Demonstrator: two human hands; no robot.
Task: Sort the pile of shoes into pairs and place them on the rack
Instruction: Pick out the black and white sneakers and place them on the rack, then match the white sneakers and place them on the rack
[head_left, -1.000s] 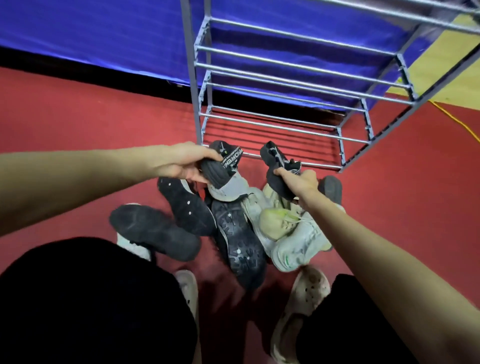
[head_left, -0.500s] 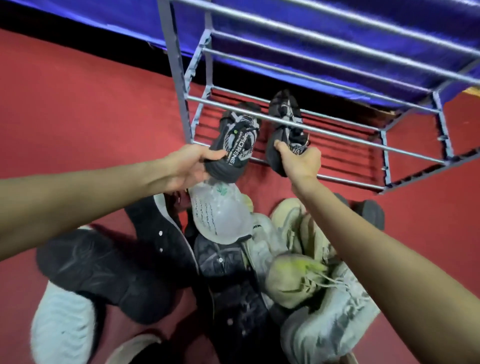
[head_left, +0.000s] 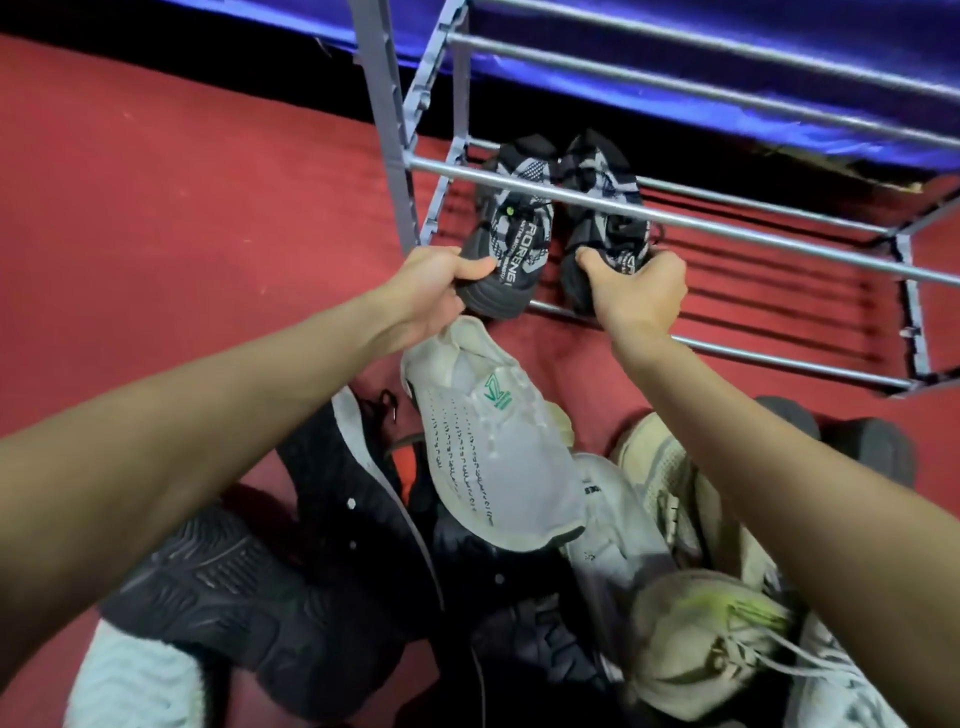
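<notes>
Red carpet (head_left: 208, 208) runs under the grey rack (head_left: 675, 218). On its lowest rails, my left hand (head_left: 431, 291) has fingers wrapped around the heel of the left black shoe (head_left: 511, 228); beside it, my right hand (head_left: 639, 296) clamps the heel of the right black shoe (head_left: 602, 197). Remaining pile of shoes (head_left: 493, 467) lies below my wrists.

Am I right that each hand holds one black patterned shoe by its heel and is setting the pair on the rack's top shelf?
Not quite: the head view shows the left hand and right hand setting the shoes on the rack's bottom shelf.
</notes>
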